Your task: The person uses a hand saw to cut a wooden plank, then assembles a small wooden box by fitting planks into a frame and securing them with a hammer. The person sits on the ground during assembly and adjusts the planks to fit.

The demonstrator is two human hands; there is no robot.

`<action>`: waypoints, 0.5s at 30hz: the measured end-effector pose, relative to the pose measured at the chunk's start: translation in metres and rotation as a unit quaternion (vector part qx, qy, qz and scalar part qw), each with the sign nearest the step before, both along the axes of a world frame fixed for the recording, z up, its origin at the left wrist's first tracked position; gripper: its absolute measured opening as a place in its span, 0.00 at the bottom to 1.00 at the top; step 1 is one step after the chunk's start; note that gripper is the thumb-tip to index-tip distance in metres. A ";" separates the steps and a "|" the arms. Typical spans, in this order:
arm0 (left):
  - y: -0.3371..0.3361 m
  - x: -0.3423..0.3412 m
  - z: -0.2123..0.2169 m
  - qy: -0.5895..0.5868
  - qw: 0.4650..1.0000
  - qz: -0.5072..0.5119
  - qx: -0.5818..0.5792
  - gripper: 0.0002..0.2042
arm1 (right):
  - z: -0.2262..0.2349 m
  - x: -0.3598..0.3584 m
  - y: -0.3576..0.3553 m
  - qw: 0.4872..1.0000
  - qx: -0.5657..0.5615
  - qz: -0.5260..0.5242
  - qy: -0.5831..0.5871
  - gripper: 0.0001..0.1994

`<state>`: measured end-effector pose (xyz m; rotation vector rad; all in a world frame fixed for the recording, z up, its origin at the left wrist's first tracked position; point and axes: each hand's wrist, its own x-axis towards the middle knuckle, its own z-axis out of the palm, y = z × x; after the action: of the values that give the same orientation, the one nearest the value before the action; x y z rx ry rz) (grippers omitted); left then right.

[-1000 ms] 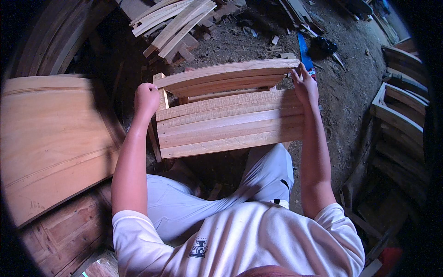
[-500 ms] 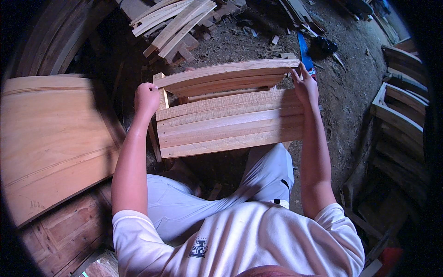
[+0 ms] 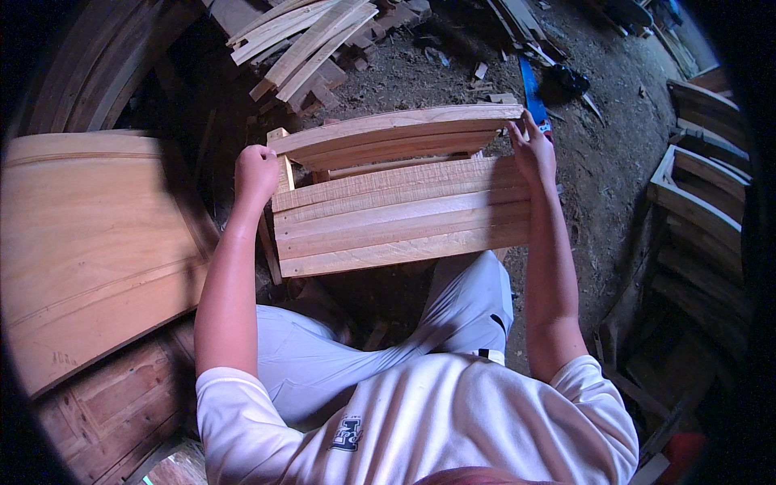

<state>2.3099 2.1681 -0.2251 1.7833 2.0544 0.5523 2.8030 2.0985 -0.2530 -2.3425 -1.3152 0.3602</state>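
Observation:
In front of my knees is a slatted pale-wood frame [image 3: 396,218], made of several boards on its near face. Along its far side runs a curved board [image 3: 396,121], with a gap between it and the near boards. A short upright post [image 3: 284,171] shows at the frame's left end. My left hand [image 3: 257,171] is closed at that end, beside the post, its fingertips partly hidden. At the far right corner, my right hand [image 3: 533,153] grips the end of the curved board between thumb and fingers.
Left of me lies a large wooden panel [image 3: 89,242]. Curved wood strips [image 3: 307,36] are piled on the dirt floor [image 3: 453,81] beyond the frame. A blue saw [image 3: 532,89] lies near my right hand. Curved wooden frames [image 3: 699,190] are stacked on the right.

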 end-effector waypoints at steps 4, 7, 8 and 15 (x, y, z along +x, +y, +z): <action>0.000 -0.002 -0.001 0.005 1.000 0.001 0.005 0.12 | -0.002 0.000 0.001 1.000 0.002 -0.002 0.003 0.34; 0.001 -0.001 0.000 0.006 1.000 0.003 -0.003 0.12 | -0.004 0.001 0.002 1.000 0.002 0.001 0.000 0.33; 0.000 0.000 0.001 0.002 1.000 0.005 -0.005 0.12 | -0.005 0.002 0.001 1.000 0.004 0.000 -0.003 0.33; -0.001 0.001 0.003 0.006 1.000 0.009 0.007 0.12 | 0.003 -0.004 0.000 1.000 -0.003 -0.003 -0.010 0.33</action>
<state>2.3109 2.1667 -0.2225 1.7815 2.0819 0.5644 2.7990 2.0981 -0.2498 -2.3594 -1.3176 0.3406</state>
